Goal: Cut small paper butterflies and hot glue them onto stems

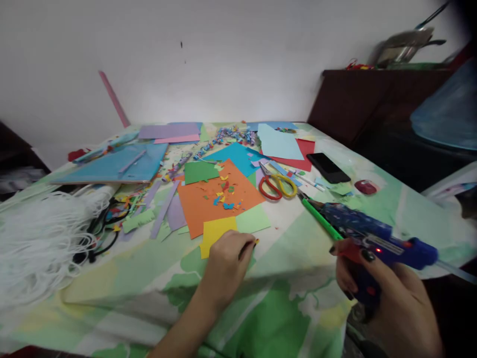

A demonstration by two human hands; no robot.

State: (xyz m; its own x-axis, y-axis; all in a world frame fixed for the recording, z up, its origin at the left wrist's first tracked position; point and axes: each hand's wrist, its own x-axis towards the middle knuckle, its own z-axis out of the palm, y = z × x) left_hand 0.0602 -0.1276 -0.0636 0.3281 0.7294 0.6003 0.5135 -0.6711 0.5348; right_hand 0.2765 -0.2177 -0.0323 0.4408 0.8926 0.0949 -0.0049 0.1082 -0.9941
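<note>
My right hand (395, 293) is wrapped round the handle of a blue hot glue gun (357, 226), whose small red light glows; its nozzle points left. Close to the front edge of the table, my left hand (231, 258) is closed in a pinch. A tiny yellow and red piece of paper (257, 242) shows at its fingertips, too small to tell its shape. Just beyond lies a yellow paper sheet (216, 231), with an orange sheet (208, 201) carrying small paper cutouts (228, 205) behind it. A green pen-like stick (320, 219) lies beside the glue gun's nozzle.
Red-and-yellow-handled scissors (278, 186) and a black phone (328, 167) lie right of centre. White cord (37, 243) is heaped at left, near a blue folder (112, 164). Paper curls (234, 134) lie at the back. A dark cabinet (357, 99) stands at right.
</note>
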